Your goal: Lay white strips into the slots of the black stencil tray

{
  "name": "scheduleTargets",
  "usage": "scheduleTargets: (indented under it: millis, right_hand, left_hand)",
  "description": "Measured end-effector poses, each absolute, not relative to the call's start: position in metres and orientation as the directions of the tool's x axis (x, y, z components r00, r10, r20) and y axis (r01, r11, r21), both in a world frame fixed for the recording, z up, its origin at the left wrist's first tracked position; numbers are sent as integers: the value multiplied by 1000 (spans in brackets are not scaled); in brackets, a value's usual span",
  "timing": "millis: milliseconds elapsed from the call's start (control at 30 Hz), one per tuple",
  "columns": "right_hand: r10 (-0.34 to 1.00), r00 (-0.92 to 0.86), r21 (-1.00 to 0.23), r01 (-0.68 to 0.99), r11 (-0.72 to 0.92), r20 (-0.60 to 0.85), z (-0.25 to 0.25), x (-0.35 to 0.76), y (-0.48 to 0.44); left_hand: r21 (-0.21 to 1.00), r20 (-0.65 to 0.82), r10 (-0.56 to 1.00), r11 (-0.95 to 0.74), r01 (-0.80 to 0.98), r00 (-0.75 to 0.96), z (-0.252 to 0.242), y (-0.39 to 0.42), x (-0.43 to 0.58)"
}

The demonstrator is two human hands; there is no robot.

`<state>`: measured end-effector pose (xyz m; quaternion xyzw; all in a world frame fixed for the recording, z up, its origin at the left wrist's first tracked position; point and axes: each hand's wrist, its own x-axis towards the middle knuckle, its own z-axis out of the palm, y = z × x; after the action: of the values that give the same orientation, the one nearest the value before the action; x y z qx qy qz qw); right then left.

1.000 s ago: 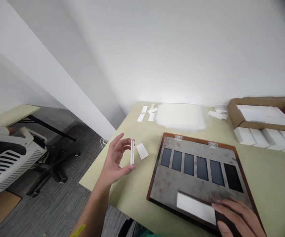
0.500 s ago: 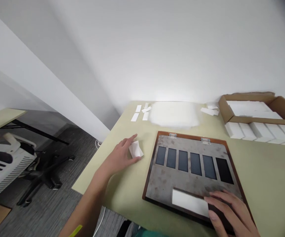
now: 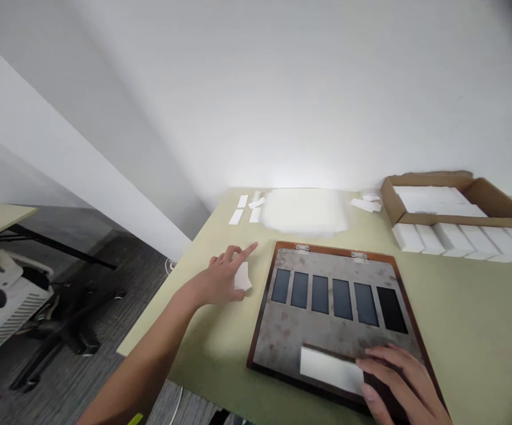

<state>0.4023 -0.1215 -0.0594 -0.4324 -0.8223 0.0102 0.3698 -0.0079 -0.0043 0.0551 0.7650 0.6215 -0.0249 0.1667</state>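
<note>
A flat grey plate with brown stains lies on a brown hinged board. Several dark rectangular windows run in a row across it. Near its front edge is a white strip. My right hand is at the strip's right end, thumb and fingertips closed about that end; the palm side is hidden. Left of the board, my left hand hovers over a small white piece of paper. Its index finger points forward, the thumb is apart and the other fingers are bent.
A cardboard box with white sheets stands at the back right, several white blocks before it. Small white cards and white slips lie along the back, either side of a blurred pale patch. An office chair is left.
The view has shifted slightly. My left hand has stretched its index finger forward and covers more of the paper piece. My right hand stays at the white strip.
</note>
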Motion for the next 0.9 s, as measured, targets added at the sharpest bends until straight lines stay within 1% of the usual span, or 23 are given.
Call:
scheduleTargets:
  millis: [100,200,300,433,567,700,833,900]
  right_hand:
    - [703,-348,-313,712,628,620,-61,401,-119]
    - [697,-334,-314,712,628,635,-58,398,-116]
    - [698,-323,-330,705,628,639,-51,393,-115]
    - [715,-296,-360,705,611,634,-40,387,-115]
    - [743,-277,-392,710,586,609,-35,386,-117]
    - [770,-250,-430,709,558,588,-34,384,-119]
    - [794,-210,-495,684,536,570,-34,380,-120]
    - [797,-221,-504,673,542,561,-34,379,-120]
  left_hand:
    - [234,-229,943,-186,954,240,58,-5,-6]
    - [279,-203,939,-215,936,276,67,-8,1]
    - [350,-183,909,-295,889,373,81,-9,20]
    - [415,-201,825,-417,809,528,89,-1,54]
    - [424,-221,759,-490,761,612,83,10,75]
    - [417,-209,731,-534,735,650,80,16,84]
    - [411,-198,693,-583,701,693,79,20,96]
    - [406,-206,681,-594,695,702,77,22,102]
